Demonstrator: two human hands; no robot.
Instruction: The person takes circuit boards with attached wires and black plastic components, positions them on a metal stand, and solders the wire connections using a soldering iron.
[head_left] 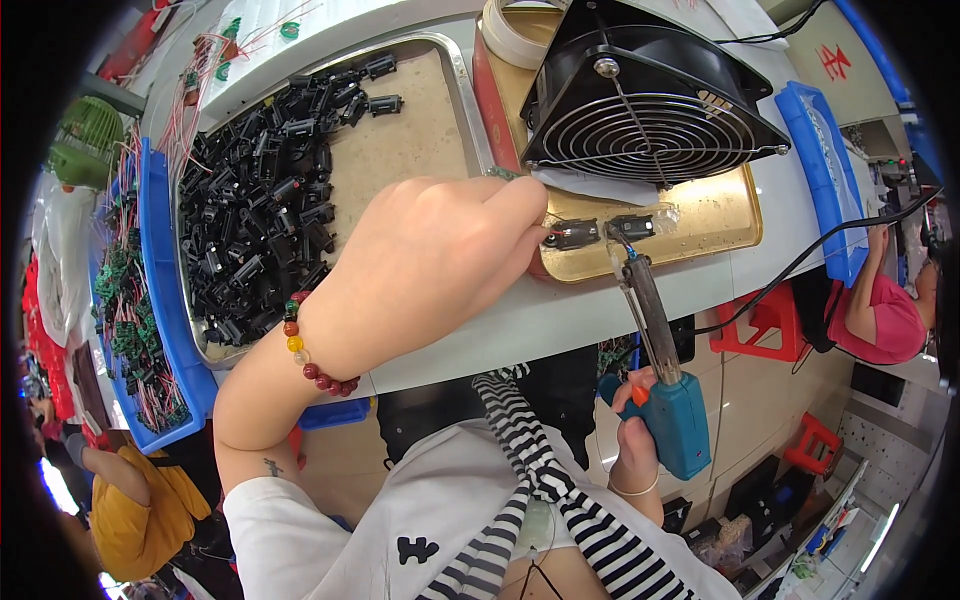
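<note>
My left hand [430, 255] is closed in a pinch at the left end of a small black part [574, 234] on the gold tray [715, 235]. The fingers hide most of what they hold; a bit of red shows at their tips and a green piece [503, 173] peeks out above the knuckles. A second black part [632, 227] lies just to the right. Wrapped round the teal handle of a soldering gun [678, 425], my right hand [637, 440] is at the lower right. The gun's bent tip points up between the two black parts.
Left of the gold tray stands a metal tray [430, 110] with many black parts. A black fan [650, 100] with a wire guard sits behind. Blue bins [160, 300] flank the table at left and right [825, 180]. A black cable [800, 275] trails right. Other people sit nearby.
</note>
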